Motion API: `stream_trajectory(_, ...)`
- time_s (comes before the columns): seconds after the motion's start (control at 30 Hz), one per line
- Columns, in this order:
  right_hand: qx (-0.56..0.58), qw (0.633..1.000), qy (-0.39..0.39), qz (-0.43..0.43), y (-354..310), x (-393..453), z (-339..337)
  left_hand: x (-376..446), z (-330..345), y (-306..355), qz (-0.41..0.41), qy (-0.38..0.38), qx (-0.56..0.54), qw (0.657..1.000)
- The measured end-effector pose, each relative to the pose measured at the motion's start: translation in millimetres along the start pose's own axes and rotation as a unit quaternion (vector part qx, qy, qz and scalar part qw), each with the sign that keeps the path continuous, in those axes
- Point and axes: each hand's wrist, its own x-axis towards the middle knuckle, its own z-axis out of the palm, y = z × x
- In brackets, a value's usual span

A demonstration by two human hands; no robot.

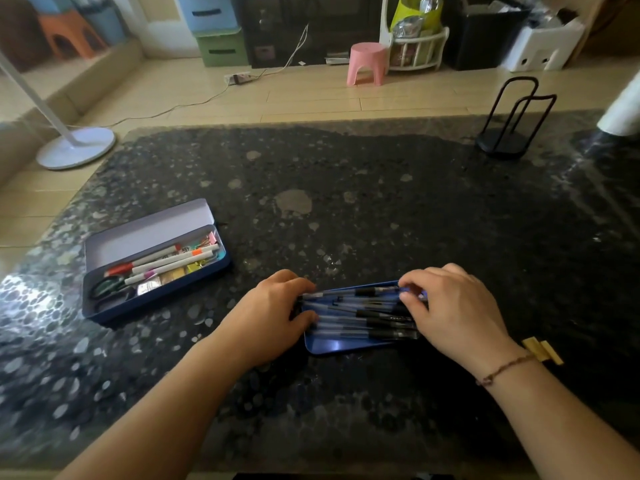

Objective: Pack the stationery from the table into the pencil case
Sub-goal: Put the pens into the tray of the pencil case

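Blue tray (332, 346) is lying near bench (381, 202) front centre, carrying clear pens (360, 315) with long axes running 9-to-3 o'clock, dark grips toward 3. Left hand (277, 317) is curling its fingers onto the pens' 9 o'clock ends; right hand (453, 313) is pinching the 3 o'clock ends. Open pencil case (156, 268) is sitting at 10 o'clock, well apart, holding markers and scissors. Speckled dark bench, wood floor behind, pink stool (367, 64) at 12.

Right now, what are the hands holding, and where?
A bundle of pens over the blue tray: left hand at one end, right hand at the other.
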Motion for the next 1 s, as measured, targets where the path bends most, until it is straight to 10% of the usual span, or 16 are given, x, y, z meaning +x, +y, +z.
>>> stream_trajectory(1.0, 0.083, 0.992, -0.062, 0.076, 4.8, 11.8, -7.3, 27.5, 9.4, 9.4, -0.110, 0.038, -0.076, 0.990)
